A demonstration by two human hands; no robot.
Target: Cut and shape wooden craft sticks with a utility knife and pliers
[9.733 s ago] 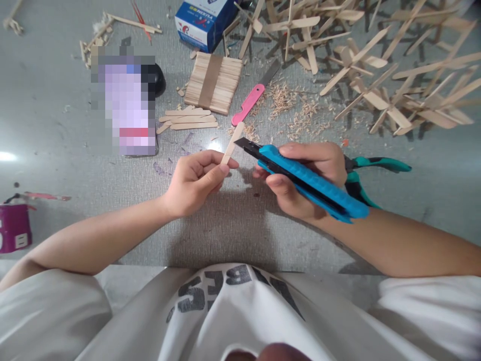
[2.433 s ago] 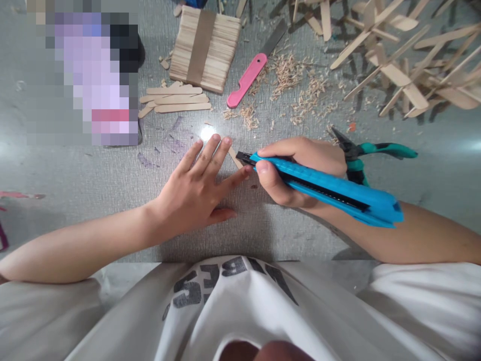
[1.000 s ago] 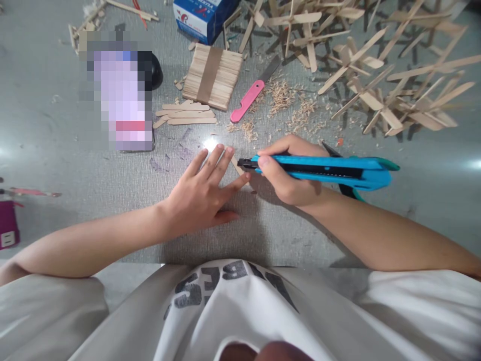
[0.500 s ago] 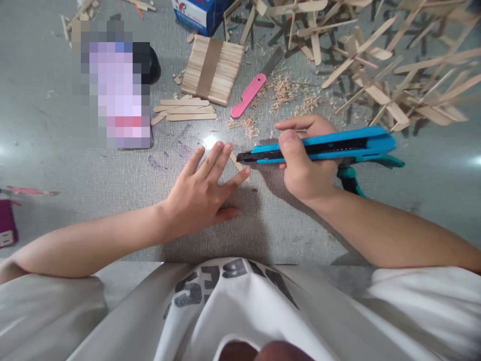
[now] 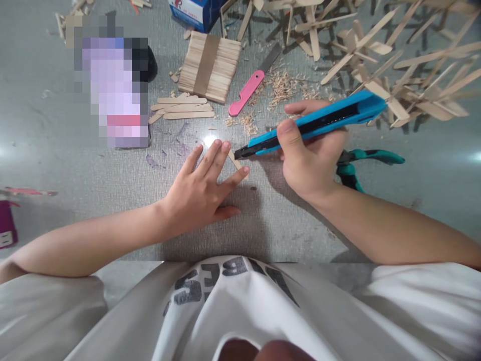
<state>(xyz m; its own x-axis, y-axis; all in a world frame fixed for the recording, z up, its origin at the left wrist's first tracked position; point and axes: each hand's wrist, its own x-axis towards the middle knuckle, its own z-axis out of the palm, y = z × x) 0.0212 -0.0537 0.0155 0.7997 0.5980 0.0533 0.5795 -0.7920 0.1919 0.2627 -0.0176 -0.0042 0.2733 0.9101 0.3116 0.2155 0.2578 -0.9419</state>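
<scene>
Fingers of the bare left hand [image 5: 201, 188] lie spread on the grey textured tabletop [image 5: 120, 195], palm down, the ring and middle fingers nearly together, the index and thumb well apart from them; a narrow pale wooden craft stick [image 5: 237, 164] lies slantwise beside and partly under the middle and index fingertips, apparently so that they pin it to the surface at two places; the wide spread probably steadies the hand and leaves a stretch of wood bare between the fingertips. The bare right hand [image 5: 311, 155] is clamped on a bright blue plastic utility knife [image 5: 326, 120] with a black slot, thumb along its near side, likely to guide the angle; the dark blade end points left at that bare stretch, though whether it touches the wood I cannot tell. Beyond the hands lie loose pale sticks [image 5: 190, 108], a paper-banded bundle of wooden sticks [image 5: 209, 65] and a pink-handled tool with a flat grey blade [image 5: 248, 93], perhaps kept there to stay within reach; teal-and-black pliers [image 5: 379, 156] lie just beside the right hand, partly hidden by it.
</scene>
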